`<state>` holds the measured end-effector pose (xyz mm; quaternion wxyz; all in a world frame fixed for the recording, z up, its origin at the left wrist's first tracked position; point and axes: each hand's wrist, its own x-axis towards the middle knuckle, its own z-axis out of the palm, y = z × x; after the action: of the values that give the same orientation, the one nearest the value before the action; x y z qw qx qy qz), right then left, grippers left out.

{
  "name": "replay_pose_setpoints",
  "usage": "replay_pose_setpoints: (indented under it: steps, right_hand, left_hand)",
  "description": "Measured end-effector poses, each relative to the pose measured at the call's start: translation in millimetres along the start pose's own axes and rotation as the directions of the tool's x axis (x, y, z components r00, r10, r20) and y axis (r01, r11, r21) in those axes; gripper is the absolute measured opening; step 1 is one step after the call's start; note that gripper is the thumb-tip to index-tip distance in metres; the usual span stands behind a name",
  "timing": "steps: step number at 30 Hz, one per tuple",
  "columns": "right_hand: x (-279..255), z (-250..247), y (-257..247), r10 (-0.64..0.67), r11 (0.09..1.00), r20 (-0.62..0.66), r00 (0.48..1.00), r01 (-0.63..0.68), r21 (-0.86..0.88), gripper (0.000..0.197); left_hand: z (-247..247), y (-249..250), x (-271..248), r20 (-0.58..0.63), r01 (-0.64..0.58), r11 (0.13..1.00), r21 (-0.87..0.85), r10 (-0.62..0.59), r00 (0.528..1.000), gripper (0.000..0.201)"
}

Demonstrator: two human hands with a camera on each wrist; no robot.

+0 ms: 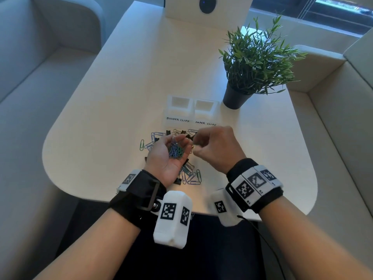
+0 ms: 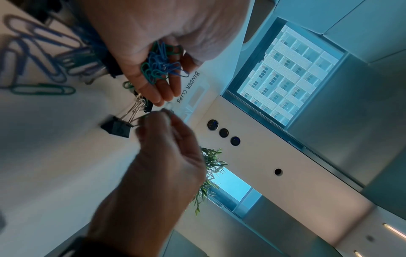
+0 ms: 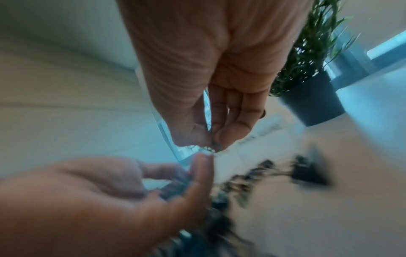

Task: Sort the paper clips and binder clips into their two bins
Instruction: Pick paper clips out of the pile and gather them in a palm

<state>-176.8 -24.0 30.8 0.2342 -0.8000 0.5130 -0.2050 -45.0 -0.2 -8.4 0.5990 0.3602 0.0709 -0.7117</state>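
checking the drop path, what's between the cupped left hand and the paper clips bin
In the head view, loose binder clips and paper clips on the table, then the handwritten label, separate the left hand from the paper clips bin.

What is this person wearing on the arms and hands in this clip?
Both forearms are bare, with no sleeves or gloves. The left hand has a black wrist strap with a metal buckle, a white tag plate and a white camera housing printed with black square codes. The right hand has a black band with three white coded tags, a similar white housing and a thin black cable.
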Motion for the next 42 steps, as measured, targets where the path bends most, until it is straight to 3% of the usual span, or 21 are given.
replay_pose_setpoints:
  steps: [4,8,12,14,18,22,25,29,33,35,42]
  right_hand:
    - [8.5,0.4,-22.5,-0.086,0.991,0.038,0.996,0.082,0.108,0.018]
    - [7.7,1.2,-12.5,-0.053,0.996,-0.131,0.99,0.062,0.065,0.019]
    - [-5.9,16.6,-4.8,-0.017,0.999,0.152,0.988,0.023,-0.041,0.03]
    - [-8.9,26.5,-5.4,-0.022,0.995,0.213,0.977,0.043,-0.091,0.032]
    - [-5.0,34.6,-3.4,0.01,0.999,0.183,0.983,-0.003,-0.042,0.016]
    - [-0.8,28.7,2.5,0.053,0.998,0.121,0.991,-0.057,0.033,0.011]
    - [2.4,16.0,13.7,0.07,0.998,0.049,0.996,-0.069,-0.012,0.009]
    - [-3.5,9.9,20.2,0.025,0.976,0.082,0.996,-0.006,-0.219,0.014]
    - [-20.0,16.1,8.6,-0.001,0.988,0.212,0.977,0.033,-0.148,0.024]
    - [-23.2,23.7,4.0,0.004,0.979,0.271,0.963,0.052,-0.198,0.023]
    - [-13.4,31.2,-2.3,0.033,0.976,0.244,0.969,0.021,-0.216,0.015]
  left_hand:
    - [1.6,-0.9,0.3,0.023,0.022,0.999,-0.024,-0.021,1.0,0.028]
    - [-2.5,18.1,1.0,0.028,0.024,0.988,-0.15,-0.02,0.999,0.029]
    - [-4.6,37.2,-2.0,0.011,-0.035,0.994,-0.106,0.037,0.999,0.033]
    - [-4.4,40.4,-3.4,0.007,-0.039,0.995,-0.095,0.04,0.999,0.032]
    - [-3.6,37.9,-4.4,0.007,-0.039,0.995,-0.094,0.04,0.999,0.032]
    - [-2.8,34.8,-4.6,0.005,-0.027,0.995,-0.093,0.027,1.0,0.032]
    - [-2.8,34.3,-5.1,0.008,-0.028,0.994,-0.102,0.029,1.0,0.032]
    - [-2.3,32.6,-5.8,0.015,-0.024,0.995,-0.101,0.025,1.0,0.032]
    - [-5.4,30.7,-5.4,0.025,-0.019,0.995,-0.1,0.021,0.999,0.032]
    - [-6.0,29.0,-5.4,0.028,-0.017,0.995,-0.096,0.02,0.999,0.031]
    - [-3.1,29.2,-7.0,0.019,-0.027,0.996,-0.086,0.029,0.999,0.03]
